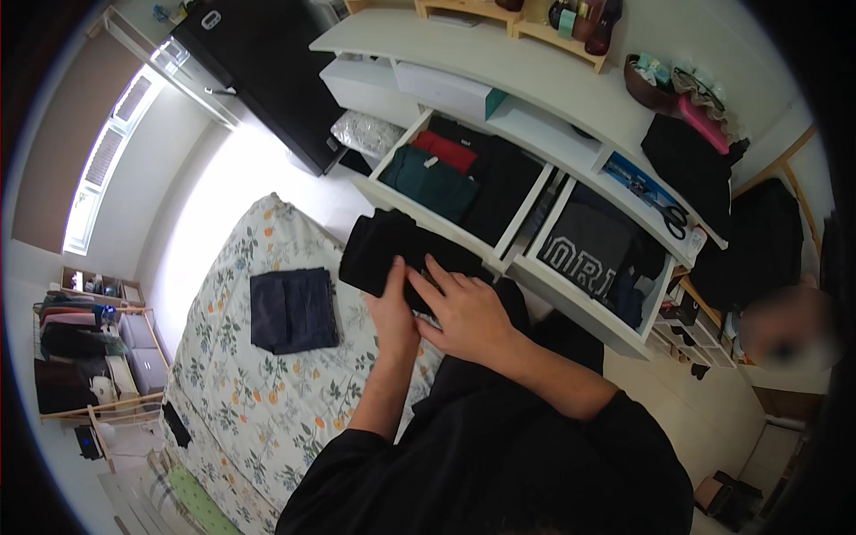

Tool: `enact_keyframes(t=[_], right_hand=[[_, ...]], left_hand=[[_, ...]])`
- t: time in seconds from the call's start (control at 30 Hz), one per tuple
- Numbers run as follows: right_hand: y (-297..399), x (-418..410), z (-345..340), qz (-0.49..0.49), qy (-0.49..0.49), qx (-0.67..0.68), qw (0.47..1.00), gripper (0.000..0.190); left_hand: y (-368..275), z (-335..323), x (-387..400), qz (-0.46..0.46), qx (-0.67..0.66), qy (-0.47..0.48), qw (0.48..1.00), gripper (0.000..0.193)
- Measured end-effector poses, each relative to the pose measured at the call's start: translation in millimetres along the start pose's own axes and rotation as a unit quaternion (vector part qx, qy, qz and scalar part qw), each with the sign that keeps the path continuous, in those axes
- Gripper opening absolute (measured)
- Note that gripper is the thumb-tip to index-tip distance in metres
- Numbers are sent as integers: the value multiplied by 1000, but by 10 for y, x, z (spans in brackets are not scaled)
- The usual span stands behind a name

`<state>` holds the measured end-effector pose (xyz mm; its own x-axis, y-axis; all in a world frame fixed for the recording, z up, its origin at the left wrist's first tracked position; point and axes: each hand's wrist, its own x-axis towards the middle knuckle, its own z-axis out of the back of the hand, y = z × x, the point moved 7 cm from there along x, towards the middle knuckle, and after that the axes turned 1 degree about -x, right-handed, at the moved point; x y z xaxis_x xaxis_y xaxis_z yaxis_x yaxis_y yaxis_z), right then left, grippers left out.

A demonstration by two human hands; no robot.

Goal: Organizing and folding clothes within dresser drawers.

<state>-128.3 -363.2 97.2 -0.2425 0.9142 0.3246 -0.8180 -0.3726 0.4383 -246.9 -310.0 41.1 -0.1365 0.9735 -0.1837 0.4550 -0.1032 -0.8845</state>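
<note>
Over my lap, in the middle of the view, lies a folded black garment. My left hand is at its near edge, the thumb on top and the other fingers hidden by cloth. Flat on the cloth rests my right hand, fingers spread. A folded dark navy garment lies on the floral bedspread to the left. Beyond my hands, one open drawer holds dark green, red and black folded clothes. Another open drawer holds dark clothes, one with large white lettering.
The white dresser top carries wooden risers with bottles, a brown bowl and a black cloth. Scissors lie near its right end. A black refrigerator-like cabinet stands behind the bed. A clothes rack is at far left.
</note>
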Motion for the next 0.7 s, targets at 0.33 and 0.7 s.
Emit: enact_keyframes(t=[0.33,0.7], right_hand=[[-1994,406,-344,-331,-99,548,762,71],[-3380,1087,-511,-402,-183,243,864,81]], left_hand=[[383,-774,1694,146,-180,136,963,41],[517,-1359,2766,-346,480,-90,801,66]])
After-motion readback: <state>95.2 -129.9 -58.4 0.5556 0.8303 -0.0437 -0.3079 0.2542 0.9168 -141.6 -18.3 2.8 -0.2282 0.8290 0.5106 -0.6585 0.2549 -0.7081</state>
